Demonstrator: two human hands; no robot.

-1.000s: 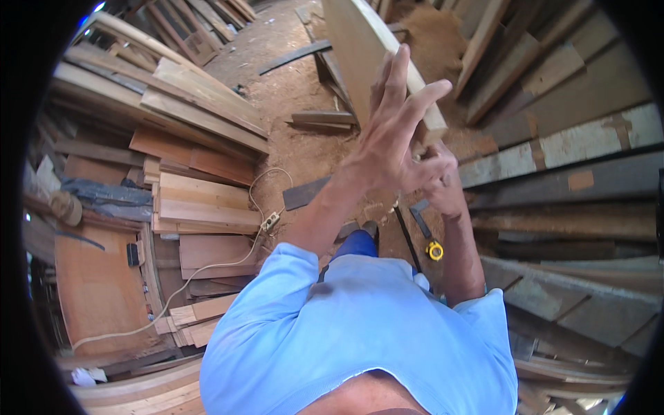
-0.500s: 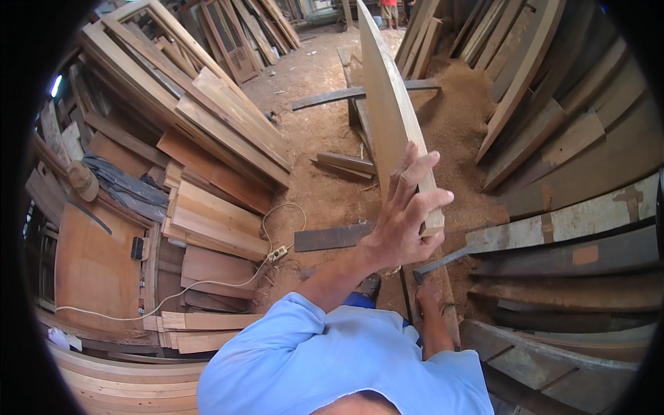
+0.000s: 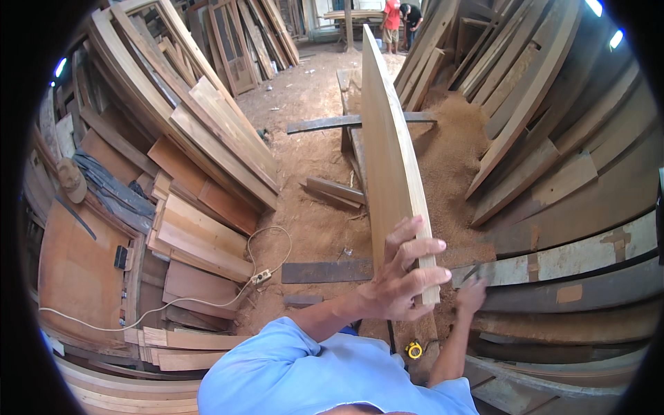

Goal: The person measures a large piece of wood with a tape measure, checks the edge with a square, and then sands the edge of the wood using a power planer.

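A long pale wooden board stands on edge, running away from me along a narrow bench. My left hand is closed on its near end, fingers over the right face. Right of that end, my right hand grips a slim grey tool. Its kind is too small and blurred to tell. A yellow tape measure lies by my right forearm, near my body.
Planks lean and lie stacked on the left, and dark boards line the right. A dark crossbar sits across the bench. A white cord with a socket box trails over the sawdust floor. Two people stand far off.
My right hand has moved up and right with the tool, away from the bench. The tape measure has come into sight. The view has tilted up, and my left hand still holds the board.
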